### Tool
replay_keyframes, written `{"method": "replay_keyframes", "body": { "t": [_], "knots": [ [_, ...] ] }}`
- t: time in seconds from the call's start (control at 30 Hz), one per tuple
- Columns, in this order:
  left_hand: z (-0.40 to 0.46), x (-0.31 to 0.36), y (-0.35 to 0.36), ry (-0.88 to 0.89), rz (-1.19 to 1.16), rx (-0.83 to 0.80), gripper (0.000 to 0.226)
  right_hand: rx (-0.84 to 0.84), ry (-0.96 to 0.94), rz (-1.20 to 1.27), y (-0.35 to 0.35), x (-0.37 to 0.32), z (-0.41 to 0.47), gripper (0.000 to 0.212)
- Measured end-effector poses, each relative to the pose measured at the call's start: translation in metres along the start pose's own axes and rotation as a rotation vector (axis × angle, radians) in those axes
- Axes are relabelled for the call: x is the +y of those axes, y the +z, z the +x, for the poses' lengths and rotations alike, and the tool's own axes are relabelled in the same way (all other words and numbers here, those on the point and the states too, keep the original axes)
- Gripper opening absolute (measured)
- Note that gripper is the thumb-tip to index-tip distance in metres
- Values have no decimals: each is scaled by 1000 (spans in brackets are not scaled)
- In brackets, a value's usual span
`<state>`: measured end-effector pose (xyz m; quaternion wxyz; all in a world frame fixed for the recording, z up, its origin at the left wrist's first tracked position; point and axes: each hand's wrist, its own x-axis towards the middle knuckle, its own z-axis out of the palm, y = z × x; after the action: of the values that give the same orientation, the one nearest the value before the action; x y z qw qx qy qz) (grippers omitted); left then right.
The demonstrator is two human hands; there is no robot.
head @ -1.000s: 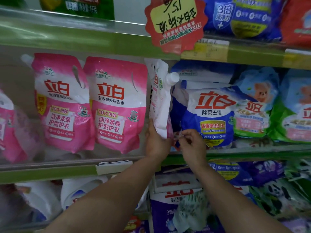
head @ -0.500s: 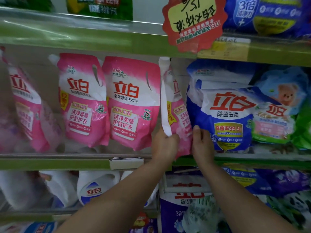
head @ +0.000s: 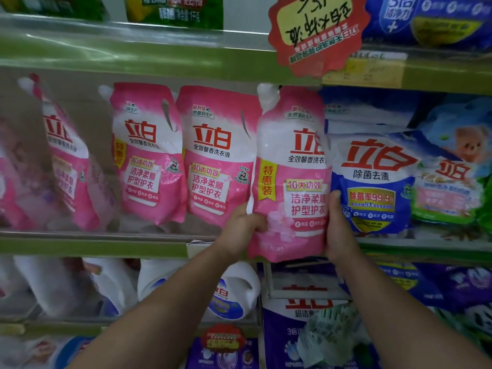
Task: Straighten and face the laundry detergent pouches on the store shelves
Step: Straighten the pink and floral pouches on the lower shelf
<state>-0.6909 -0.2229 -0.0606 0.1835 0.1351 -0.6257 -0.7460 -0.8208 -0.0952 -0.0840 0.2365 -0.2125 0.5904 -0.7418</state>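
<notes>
Head view: fingers (head: 259, 224) seemingly around pink pouch (head: 290, 182)

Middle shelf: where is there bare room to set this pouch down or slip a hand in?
Bare shelf shows between the tilted pouch at far left and the next upright one. From the held pouch rightward, the blue bag and its neighbours overlap: crowded.
</notes>
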Motion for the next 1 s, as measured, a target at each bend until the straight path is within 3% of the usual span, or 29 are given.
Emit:
{"method": "replay_keyframes", "body": {
  "t": [0.13, 0.3, 0.43, 0.47, 0.53, 0.6, 0.73, 0.87, 1.0],
  "knots": [
    [3, 2, -5, -63, -83, -15, 32, -87, 30, -18, -3, -10, -1, 91],
    [4, 2, -9, -172, -138, -17, 31, -133, 34, -41, -7, -14, -4, 75],
    [5, 0, -12, -207, -185, -6, 23, -122, 33, -74, -8, -15, -6, 87],
    [6, -1, -12, -203, -179, 2, 21, -89, 25, -75, -7, -14, -7, 83],
    [9, -2, -10, -185, -163, 8, 11, 18, 0, -44, -5, -13, -11, 54],
    [14, -4, -8, -196, -132, 34, 18, 126, -22, -21, -3, -11, -14, 38],
    [22, -2, 0, -204, -108, 110, 18, 283, -58, 22, -5, -10, -20, 33],
    [37, 0, 14, -156, 81, 230, 34, 434, -83, 23, -6, -11, -22, 22],
    [45, 0, 28, -165, 205, 269, 40, 550, -142, 17, -6, -10, -29, 24]
  ]
}}
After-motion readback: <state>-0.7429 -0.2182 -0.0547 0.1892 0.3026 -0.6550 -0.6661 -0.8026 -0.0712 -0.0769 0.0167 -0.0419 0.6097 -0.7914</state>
